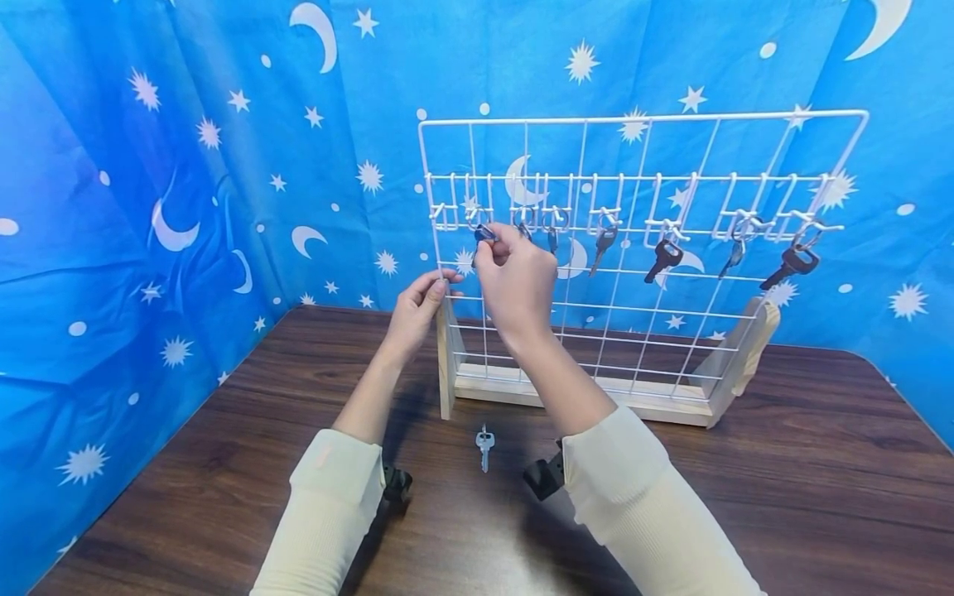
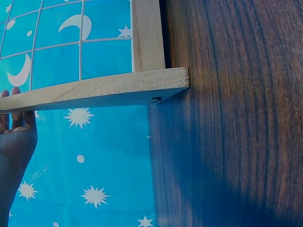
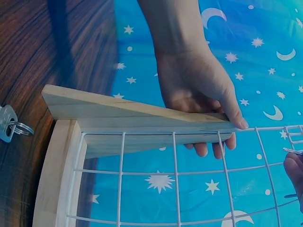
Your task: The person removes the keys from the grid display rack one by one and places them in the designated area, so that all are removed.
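A white wire rack (image 1: 604, 339) on a wooden stand bears a row of hooks with several keys hanging from them. My left hand (image 1: 417, 310) grips the rack's left wooden side panel (image 3: 128, 106) near its top. In the right wrist view its thumb lies on the near side and its fingertips show behind. Up at the left hooks, my right hand (image 1: 519, 281) pinches a dark-headed key (image 1: 484, 235) between thumb and fingers. That key's ring is beside a hook; whether it hangs on it I cannot tell. The right hand partly hides the key.
A silver key (image 1: 485, 447) with a ring lies on the dark wooden table (image 1: 224, 463) in front of the rack. Other keys, such as a dark-headed key (image 1: 793, 263), hang to the right. Behind stands a blue curtain (image 1: 387, 74) with moons and stars.
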`<state>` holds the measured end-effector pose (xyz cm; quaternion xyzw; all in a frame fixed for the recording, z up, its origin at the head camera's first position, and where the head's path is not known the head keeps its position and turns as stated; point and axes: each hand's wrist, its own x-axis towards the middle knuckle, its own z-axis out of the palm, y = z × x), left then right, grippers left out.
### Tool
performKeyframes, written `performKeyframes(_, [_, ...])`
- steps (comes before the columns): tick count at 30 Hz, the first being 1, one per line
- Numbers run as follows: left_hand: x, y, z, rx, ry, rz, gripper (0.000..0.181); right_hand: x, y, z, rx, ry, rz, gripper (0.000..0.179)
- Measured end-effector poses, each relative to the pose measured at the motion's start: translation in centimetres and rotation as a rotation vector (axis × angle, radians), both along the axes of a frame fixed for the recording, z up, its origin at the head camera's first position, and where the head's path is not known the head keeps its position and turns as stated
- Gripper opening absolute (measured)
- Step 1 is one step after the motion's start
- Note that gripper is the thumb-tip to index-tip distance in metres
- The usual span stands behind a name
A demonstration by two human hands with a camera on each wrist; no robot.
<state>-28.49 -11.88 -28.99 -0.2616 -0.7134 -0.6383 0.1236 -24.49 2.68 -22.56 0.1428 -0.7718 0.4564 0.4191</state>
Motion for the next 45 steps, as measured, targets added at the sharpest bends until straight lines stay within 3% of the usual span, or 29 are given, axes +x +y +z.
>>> performKeyframes(16, [0.0, 0.0, 0.0, 0.006, -0.013, 0.000, 0.033, 1.2, 0.1, 0.2, -0.018, 0.064, 0.031, 0.020])
performKeyframes(23, [-2.2, -0.5, -1.7, 0.041, -0.020, -0.015, 0.033, 1.6, 0.1, 0.5, -0.030, 0.088, 0.043, 0.019])
performKeyframes(25, [-2.3, -0.5, -1.9, 0.042, -0.018, -0.014, 0.033, 1.7, 0.2, 0.6, -0.035, 0.106, 0.046, 0.019])
performKeyframes(39, [-2.3, -0.5, -2.1, 0.048, 0.002, -0.011, 0.041, 2.9, 0.6, 0.6, -0.018, 0.139, 0.063, 0.018])
performKeyframes(45, [-2.3, -0.4, -1.9, 0.042, -0.008, -0.006, 0.040, 3.5, 0.9, 0.3, -0.020, 0.114, 0.085, 0.018])
